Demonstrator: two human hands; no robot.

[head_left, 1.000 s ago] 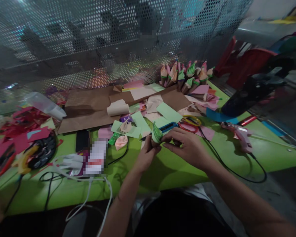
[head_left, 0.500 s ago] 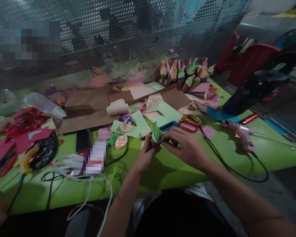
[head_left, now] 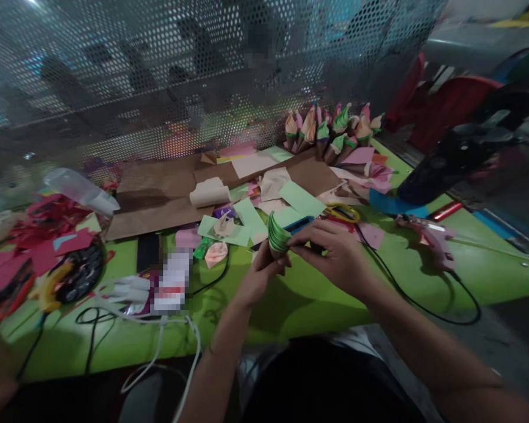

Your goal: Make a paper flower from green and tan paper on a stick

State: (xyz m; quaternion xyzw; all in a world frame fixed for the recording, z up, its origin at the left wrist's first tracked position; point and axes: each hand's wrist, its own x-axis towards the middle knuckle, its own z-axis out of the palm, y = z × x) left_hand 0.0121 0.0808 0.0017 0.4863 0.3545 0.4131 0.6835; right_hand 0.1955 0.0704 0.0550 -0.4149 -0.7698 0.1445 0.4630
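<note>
A paper ice cream cone with a green swirled top [head_left: 277, 234] stands upright just above the table, in front of me. My left hand [head_left: 261, 276] is closed around its brown lower part, which the fingers mostly hide. From the other side, the thumb and forefinger of my right hand [head_left: 337, 255] pinch the right edge of the swirl, below its tip. Behind my fingers lie a blue-handled cutter-like tool [head_left: 298, 224] and yellow-handled scissors [head_left: 344, 211], both partly covered.
Finished paper cones [head_left: 335, 132] cluster at the back right. A pink glue gun [head_left: 436, 244] with a black cord lies to the right. Brown paper [head_left: 154, 182], green sheets [head_left: 302, 198] and a clear bottle [head_left: 81, 189] spread behind. White cables [head_left: 197, 346] hang over the front edge.
The cone has turned and shifted slightly left, so more of its swirl faces me. My right hand has moved a little left and covers more of the red-handled scissors.
</note>
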